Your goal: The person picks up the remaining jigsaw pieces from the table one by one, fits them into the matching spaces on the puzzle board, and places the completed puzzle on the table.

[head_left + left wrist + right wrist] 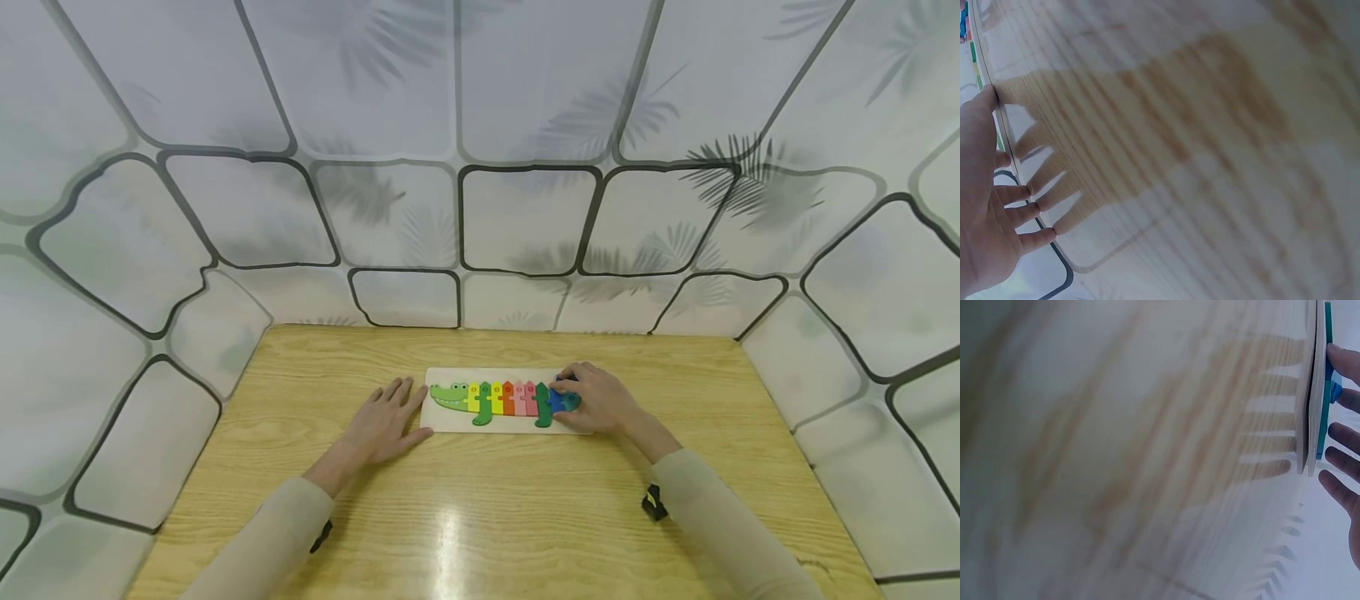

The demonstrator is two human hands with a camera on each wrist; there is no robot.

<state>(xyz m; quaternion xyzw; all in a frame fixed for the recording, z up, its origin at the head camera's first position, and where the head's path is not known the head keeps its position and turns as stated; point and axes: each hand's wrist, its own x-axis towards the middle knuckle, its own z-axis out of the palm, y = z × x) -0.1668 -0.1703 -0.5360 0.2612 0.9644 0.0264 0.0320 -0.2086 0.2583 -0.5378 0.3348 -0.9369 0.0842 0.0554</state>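
A crocodile puzzle lies on a pale board [450,423] on the table, with a green head [450,397] at the left and yellow, green, orange, pink and blue pieces running right. At the board's right end my right hand [600,402] pinches a blue puzzle piece [556,401] between thumb and index finger; the palm hides part of the tail end. That blue piece [1335,392] stands slightly above the board in the right wrist view. My left hand [385,423] rests spread on the table, its thumb and index fingertips at the board's left edge.
The wooden table [450,492] runs back to a wall [405,212] printed with stone outlines and leaves, which also closes in both sides. Small black devices [654,502] sit at the underside of the sleeves.
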